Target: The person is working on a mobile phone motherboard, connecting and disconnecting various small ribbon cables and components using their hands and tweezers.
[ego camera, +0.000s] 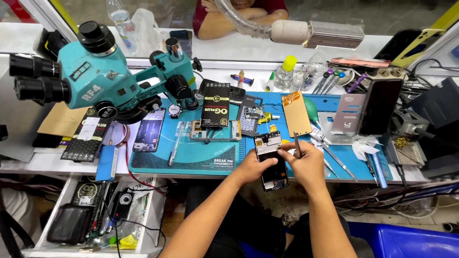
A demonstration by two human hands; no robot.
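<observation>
1. The blue work mat covers the middle of the bench, and the opened smartphone hangs over its near edge, close to the person's body.
2. The teal stereo microscope stands at the far left, well apart from both hands.
3. The opened smartphone's long axis runs near to far, tilted slightly, with its top end towards the mat and its bottom end off the bench edge.
4. The left hand is closed around the phone's left edge and lower half, gripping it from the left side.
5. The right hand sits just right of the phone, its fingertips touching the upper right edge; it is closed on thin tweezers, whose shaft points up and away from the phone.
6. Both hands touch the phone; the left one carries it, and the right one meets it only at the top corner.
7. A loose orange-backed display panel lies just beyond the right hand, farther on the mat.
</observation>
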